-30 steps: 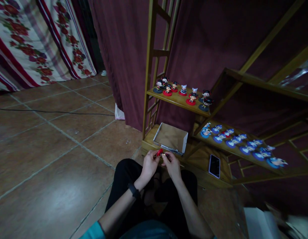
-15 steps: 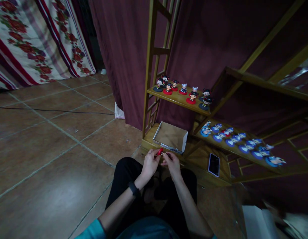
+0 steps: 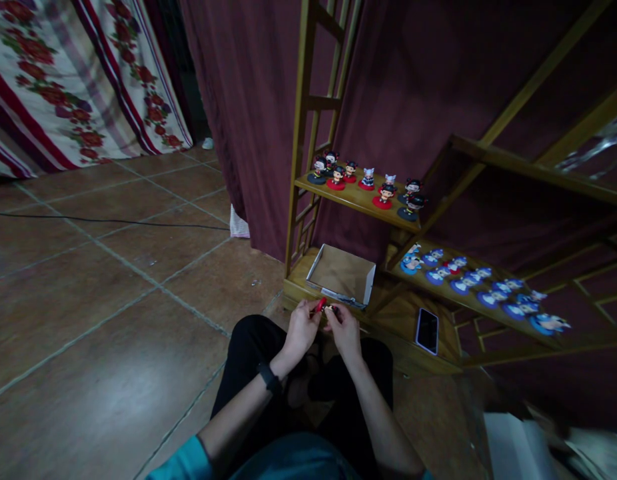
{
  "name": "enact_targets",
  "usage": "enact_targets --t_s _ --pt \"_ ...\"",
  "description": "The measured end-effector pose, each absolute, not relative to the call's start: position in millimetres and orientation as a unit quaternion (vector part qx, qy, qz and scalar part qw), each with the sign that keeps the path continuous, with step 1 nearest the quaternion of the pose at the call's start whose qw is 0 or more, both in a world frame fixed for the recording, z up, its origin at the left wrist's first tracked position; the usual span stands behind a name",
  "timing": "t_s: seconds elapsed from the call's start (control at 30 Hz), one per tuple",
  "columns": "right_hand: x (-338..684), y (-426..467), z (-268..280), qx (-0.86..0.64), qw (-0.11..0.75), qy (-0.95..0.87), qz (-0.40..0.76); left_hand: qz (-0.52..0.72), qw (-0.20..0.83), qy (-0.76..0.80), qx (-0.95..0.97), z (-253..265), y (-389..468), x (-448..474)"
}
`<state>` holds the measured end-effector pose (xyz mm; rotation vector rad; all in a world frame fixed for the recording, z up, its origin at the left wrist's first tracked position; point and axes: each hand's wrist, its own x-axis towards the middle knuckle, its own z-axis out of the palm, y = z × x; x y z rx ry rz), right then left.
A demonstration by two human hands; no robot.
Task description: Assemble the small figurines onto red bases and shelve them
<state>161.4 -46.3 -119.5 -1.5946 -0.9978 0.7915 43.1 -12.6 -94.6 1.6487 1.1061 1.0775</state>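
Note:
Above my knees, my left hand (image 3: 302, 328) and my right hand (image 3: 344, 328) meet at a small figurine (image 3: 320, 305) with a red base. The fingers of the left hand pinch its red part. My right fingertips close on its darker end, which is mostly covered by them. Just beyond both hands is a shallow open cardboard box (image 3: 341, 272) on the low wooden shelf. Similar figurines on red and dark bases, such as a red-based figurine (image 3: 383, 197), stand on the shelf board above the box.
To the right, several blue-and-white figurines (image 3: 466, 281) line another shelf board (image 3: 423, 279). A phone (image 3: 427, 331) lies on the lower shelf beneath them. Wooden uprights (image 3: 299, 120) frame the unit before a dark curtain (image 3: 253, 133). A black cable (image 3: 113, 221) crosses the tiled floor on the left.
The right fingers have shifted slightly around the figurine, and its end between them now looks darker. Otherwise the hands and surroundings stay nearly the same.

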Motion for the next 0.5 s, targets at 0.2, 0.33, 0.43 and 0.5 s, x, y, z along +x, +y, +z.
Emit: enact_targets --t_s 0.2,0.33,0.43,0.5 --pt "161.0 -45.7 -121.1 -0.661 0.525 -0.404 0.351 0.427 0.44 0.437 0.658 -89.9 -15.1 43.4" --pt "161.3 -48.0 -119.2 -0.654 0.53 -0.411 0.349 0.415 0.416 0.435 0.682 -92.0 -13.6 42.8" --pt "162.5 -50.7 -116.1 -0.655 0.521 -0.433 0.336 0.397 0.41 0.444 0.69 -97.5 -10.7 42.9" --pt "164.0 -52.0 -113.2 -0.652 0.516 -0.443 0.336 0.395 0.433 0.446 0.676 -101.4 -8.8 43.0"
